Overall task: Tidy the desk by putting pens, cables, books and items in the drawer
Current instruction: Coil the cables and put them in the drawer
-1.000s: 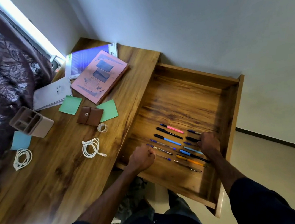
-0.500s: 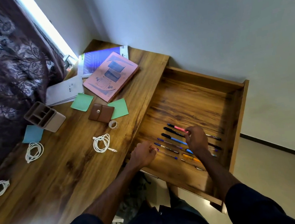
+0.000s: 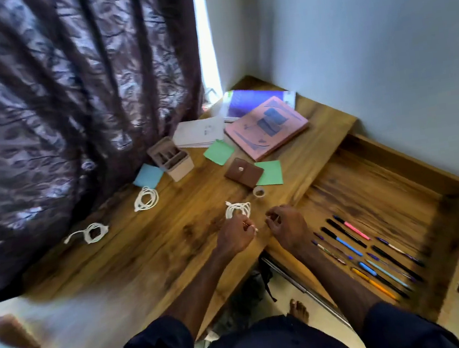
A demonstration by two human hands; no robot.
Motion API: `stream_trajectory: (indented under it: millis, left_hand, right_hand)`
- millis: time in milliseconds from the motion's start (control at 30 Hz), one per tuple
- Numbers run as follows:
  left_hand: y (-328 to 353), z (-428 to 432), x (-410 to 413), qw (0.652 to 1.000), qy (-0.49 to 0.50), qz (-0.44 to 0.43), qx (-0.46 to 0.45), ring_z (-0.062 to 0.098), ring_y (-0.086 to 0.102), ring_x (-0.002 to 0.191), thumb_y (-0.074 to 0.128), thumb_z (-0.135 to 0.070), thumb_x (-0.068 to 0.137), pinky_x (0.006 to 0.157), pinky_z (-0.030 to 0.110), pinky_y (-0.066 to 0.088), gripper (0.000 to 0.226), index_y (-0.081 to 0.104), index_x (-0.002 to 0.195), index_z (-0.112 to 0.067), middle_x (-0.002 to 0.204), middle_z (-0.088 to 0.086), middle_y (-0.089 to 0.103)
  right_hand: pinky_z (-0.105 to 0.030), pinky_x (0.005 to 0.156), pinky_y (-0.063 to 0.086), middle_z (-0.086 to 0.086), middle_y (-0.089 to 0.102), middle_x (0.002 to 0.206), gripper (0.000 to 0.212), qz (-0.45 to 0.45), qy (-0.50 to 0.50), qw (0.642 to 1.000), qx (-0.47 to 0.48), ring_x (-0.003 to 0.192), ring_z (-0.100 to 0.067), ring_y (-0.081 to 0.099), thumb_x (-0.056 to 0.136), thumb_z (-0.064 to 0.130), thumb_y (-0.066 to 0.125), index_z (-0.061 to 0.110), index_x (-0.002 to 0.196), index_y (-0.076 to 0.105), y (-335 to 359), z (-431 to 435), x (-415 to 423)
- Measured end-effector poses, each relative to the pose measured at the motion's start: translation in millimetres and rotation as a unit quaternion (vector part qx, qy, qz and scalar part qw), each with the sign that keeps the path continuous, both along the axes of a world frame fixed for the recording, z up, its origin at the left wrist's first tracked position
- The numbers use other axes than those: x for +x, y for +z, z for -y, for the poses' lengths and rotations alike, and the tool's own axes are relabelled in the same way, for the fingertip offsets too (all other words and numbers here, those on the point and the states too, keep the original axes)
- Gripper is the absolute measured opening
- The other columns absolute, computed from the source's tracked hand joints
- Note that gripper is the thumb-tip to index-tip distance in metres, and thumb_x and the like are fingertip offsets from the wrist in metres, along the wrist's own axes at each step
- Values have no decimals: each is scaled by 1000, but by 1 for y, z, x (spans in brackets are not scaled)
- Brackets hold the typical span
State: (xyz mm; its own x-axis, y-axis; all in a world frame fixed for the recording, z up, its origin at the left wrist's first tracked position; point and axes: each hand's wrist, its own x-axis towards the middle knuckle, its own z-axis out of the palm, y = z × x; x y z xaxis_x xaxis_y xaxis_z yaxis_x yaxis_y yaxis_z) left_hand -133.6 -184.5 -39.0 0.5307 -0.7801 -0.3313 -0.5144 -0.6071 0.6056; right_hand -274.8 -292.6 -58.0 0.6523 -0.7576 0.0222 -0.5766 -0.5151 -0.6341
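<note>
- Wooden desk [image 3: 146, 259] stands in a corner, between a dark patterned curtain [image 3: 69, 106] and a pale wall [image 3: 379, 39].
- Its drawer [image 3: 368, 185] is pulled wide open on the right.
- About a dozen pens [image 3: 358, 247] lie on the drawer floor in rough rows, near its front.
- At the far end of the desk a pink book [image 3: 267, 127] overlaps a purple book [image 3: 254, 101], with a white booklet [image 3: 198, 132] just beside them.
- A beige pen holder [image 3: 170, 158] stands near the curtain, touching a blue note [image 3: 147, 175].
- Two green notes [image 3: 219, 152] lie in the middle; a brown wallet [image 3: 244, 172] rests partly on the right one.
- Three coiled white cables are out on the desk: a far cable [image 3: 146, 198], a left cable [image 3: 94, 232] and a near cable [image 3: 238, 210].
- The left grip [image 3: 236, 238], a bare hand, has its fingers curled and pinches the end of the near cable, whose coil lies on the wood just beyond the knuckles.
- The right grip [image 3: 286, 224] hovers just beside it at the desk's edge by the drawer, fingers loosely bent, with nothing seen in them.
- A small tape roll [image 3: 259, 191] sits just in front of the wallet.
</note>
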Motion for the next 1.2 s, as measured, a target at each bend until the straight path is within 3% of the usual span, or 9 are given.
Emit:
stream_trajectory:
  millis: [167,333,400,500,600,733,833,1000,1200]
  left_hand:
    - [-11,-54,47,997,78,-16,10,17,68,82,61,-30,79,78,33,56,15,71,81,-18,86,-2,73]
    - [-14,-94,79,990,138,-21,5,12,61,79,64,-19,84,70,22,42,11,73,88,-14,91,2,74]
    - [-18,-106,90,987,155,-20,25,12,63,84,64,-26,84,74,24,46,12,73,90,-19,93,-4,73]
    - [-30,-118,103,983,171,-33,50,14,66,90,62,-35,78,83,32,54,12,70,84,-28,91,-9,72]
    - [-43,-120,112,981,186,-38,45,12,67,85,59,-41,72,82,35,57,10,66,75,-35,86,-11,72]
    - [-44,-114,118,976,208,-57,37,10,69,81,59,-43,69,79,35,59,9,65,68,-36,81,-12,73]
    - [-29,-107,115,975,209,-62,30,11,69,84,64,-36,77,79,31,58,9,71,77,-30,87,-8,75]
    - [-22,-90,122,969,237,-73,17,15,71,83,64,-14,85,65,15,43,14,78,88,-12,91,4,77]
    - [-29,-89,145,949,295,-109,20,16,68,97,73,-31,86,83,23,49,23,72,103,-15,104,1,74]
  right_hand:
    - [-33,69,55,3,70,90,17,-5,23,1000,1,76,-15,66,79,26,72,22,95,75,3,-30,53]
    - [-36,68,55,5,69,89,19,-37,36,998,21,77,-15,66,75,34,61,22,87,71,-24,-34,81]
    - [-35,69,55,4,71,89,22,-52,39,998,15,79,-17,66,74,35,54,21,83,70,-24,-34,89]
    - [-37,66,54,-4,73,87,11,-64,61,996,5,78,-24,67,75,18,60,16,77,71,-15,-33,100]
    - [-38,66,54,-6,71,88,13,-97,79,992,-10,80,-26,67,77,14,66,17,88,71,-11,-27,112]
    - [-34,81,55,-3,67,112,44,-173,143,973,-48,98,-22,65,78,15,77,21,119,62,-16,-16,128]
    - [-34,86,50,-6,63,122,48,-215,180,957,-75,110,-25,59,81,17,77,18,125,58,-25,-7,137]
    - [-31,67,36,-7,68,103,26,-231,206,948,-73,98,-31,63,79,7,66,16,103,63,-24,1,165]
    - [-34,73,47,-9,69,108,30,-217,270,938,-26,100,-32,64,78,16,73,16,106,64,-22,-9,213]
